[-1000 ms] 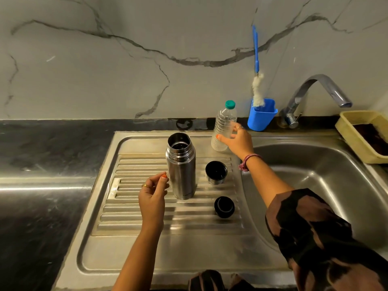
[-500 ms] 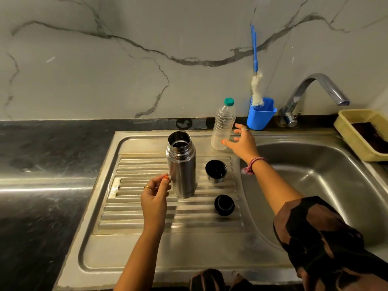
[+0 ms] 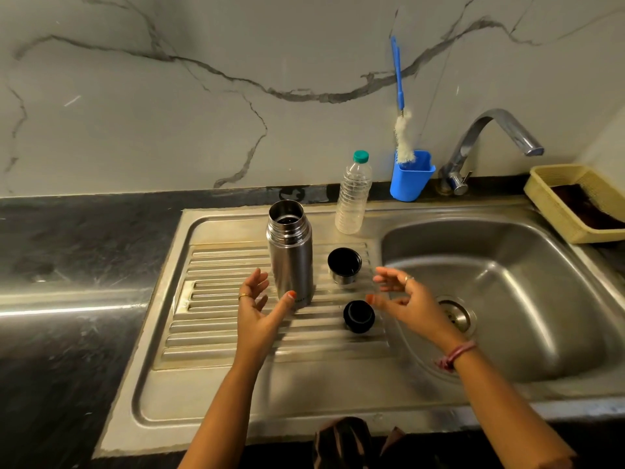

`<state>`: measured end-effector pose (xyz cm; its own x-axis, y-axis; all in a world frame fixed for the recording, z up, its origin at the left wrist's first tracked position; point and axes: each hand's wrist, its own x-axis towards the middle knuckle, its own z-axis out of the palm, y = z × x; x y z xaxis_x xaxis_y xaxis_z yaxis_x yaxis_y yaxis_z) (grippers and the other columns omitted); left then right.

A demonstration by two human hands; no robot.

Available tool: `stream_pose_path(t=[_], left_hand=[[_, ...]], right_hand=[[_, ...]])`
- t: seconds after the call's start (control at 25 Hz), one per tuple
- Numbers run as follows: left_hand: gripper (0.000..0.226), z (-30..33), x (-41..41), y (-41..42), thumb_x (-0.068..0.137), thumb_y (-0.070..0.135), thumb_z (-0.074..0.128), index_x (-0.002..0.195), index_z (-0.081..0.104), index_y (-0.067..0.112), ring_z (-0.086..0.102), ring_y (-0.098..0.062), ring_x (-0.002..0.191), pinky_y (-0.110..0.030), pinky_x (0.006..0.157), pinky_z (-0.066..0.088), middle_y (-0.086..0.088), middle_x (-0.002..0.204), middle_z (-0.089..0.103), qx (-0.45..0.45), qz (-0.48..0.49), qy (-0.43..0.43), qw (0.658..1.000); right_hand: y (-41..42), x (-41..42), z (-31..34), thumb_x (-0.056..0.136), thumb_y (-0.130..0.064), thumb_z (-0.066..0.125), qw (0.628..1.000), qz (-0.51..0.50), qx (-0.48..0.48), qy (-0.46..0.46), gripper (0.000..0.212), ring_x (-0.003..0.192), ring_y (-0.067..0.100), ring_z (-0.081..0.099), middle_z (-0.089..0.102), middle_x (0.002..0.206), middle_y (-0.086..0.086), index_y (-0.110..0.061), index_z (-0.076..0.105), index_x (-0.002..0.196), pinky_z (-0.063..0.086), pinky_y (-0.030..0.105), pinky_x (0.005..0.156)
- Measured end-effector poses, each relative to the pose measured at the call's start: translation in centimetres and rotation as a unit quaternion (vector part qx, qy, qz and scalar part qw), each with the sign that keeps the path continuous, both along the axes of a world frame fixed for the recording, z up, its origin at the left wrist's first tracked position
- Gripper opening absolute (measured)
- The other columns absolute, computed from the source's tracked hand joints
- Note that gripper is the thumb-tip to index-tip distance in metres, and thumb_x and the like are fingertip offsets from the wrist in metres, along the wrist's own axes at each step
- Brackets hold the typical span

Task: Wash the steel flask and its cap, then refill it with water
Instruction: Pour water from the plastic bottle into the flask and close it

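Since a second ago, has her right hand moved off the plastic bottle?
Yes. The right hand left the plastic bottle, pulling back toward her, now near the black cap.

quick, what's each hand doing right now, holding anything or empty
Left hand: open, holding nothing, thumb in front of the steel flask.
Right hand: open, holding nothing, beside the black stopper.

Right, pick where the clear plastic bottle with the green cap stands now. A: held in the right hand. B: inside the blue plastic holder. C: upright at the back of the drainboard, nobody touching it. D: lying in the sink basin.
C: the clear plastic bottle with the green cap stands upright behind the open steel flask, clear of both hands.
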<state>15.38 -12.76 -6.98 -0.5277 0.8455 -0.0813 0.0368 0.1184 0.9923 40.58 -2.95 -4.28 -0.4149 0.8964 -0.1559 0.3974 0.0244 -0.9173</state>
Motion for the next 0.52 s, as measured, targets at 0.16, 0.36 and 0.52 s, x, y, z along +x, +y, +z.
stream_pose_path(t=[0.16, 0.36, 0.52], left_hand=[[0.113, 0.8, 0.3, 2.1, 0.057, 0.04, 0.092, 0.148, 0.028, 0.021, 0.043, -0.01, 0.131, -0.018, 0.105, 0.033, 0.003, 0.145, 0.042, -0.017, -0.036, 0.043, 0.998], [0.116, 2.0, 0.9, 4.7, 0.044, 0.034, 0.095, 0.14, 0.033, 0.017, 0.06, -0.017, 0.112, -0.032, 0.095, 0.053, -0.004, 0.128, 0.057, 0.011, -0.038, 0.043, 0.998], [0.089, 2.4, 1.7, 5.3, 0.053, 0.024, 0.096, 0.126, 0.045, 0.015, 0.065, -0.013, 0.095, -0.022, 0.079, 0.056, 0.0, 0.108, 0.065, 0.023, 0.008, 0.052, 0.998]], right_hand=[[-2.4, 0.1, -1.7, 0.059, -0.052, 0.082, 0.991, 0.074, 0.02, -0.106, 0.092, 0.121, 0.001, 0.044, 0.047, 0.131, -0.016, -0.032, 0.04, 0.138, 0.039, 0.026, 0.104], [-3.0, -1.2, -2.5, 0.066, -0.05, 0.08, 0.971, 0.05, 0.118, -0.2, 0.076, 0.122, 0.009, 0.037, 0.046, 0.121, -0.016, -0.034, 0.045, 0.131, 0.027, 0.032, 0.103], [-2.8, -1.1, -3.2, 0.062, -0.043, 0.084, 0.986, 0.013, 0.087, -0.143, 0.062, 0.111, 0.011, 0.048, 0.045, 0.106, -0.015, -0.04, 0.053, 0.116, 0.041, 0.032, 0.099]])
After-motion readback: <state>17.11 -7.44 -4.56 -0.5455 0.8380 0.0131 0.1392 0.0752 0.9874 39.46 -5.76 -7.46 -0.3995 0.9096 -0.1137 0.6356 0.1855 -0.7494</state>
